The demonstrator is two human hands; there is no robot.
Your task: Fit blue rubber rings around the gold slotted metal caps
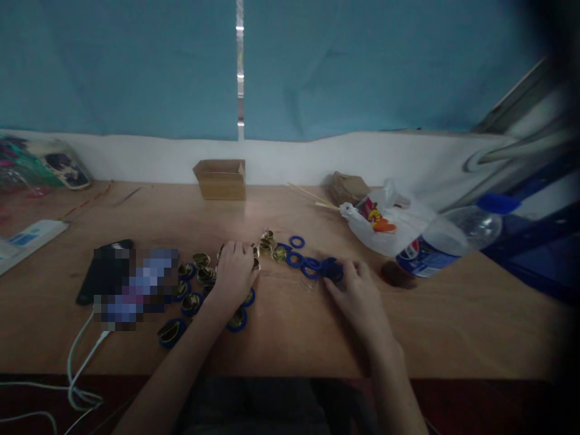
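Wooden tabletop [281, 347], one, lying beneath both hands. Plastic bag [408, 214], white and translucent, beyond the right hand and to its right. Drink bottle [455, 232], one, clear with a blue cap and blue label, leaning on its side, right of the right hand and farther off. Cardboard box [222, 180], one, brown, open-topped, straight beyond the left hand and well apart from it. Left hand [235, 269], palm down, fingers bent over the cluster below; the forearm slants in from the lower left, and whether the fingers grip a piece cannot be told. Right hand [356, 296], thumb and fingers curved inward at the blue cluster on its left; the forearm rises from the lower right, and a firm hold cannot be made out. Black device [88, 287], flat, partly blurred, well left of the left hand. Blue rings [311, 260], several, some overlapping, spread leftward from the right hand's fingertips; others lie near the left hand around metal pieces. Gold-coloured metal pieces [206, 276], many, round, massed under and left of the left hand, with a few just beyond it towards the right hand.
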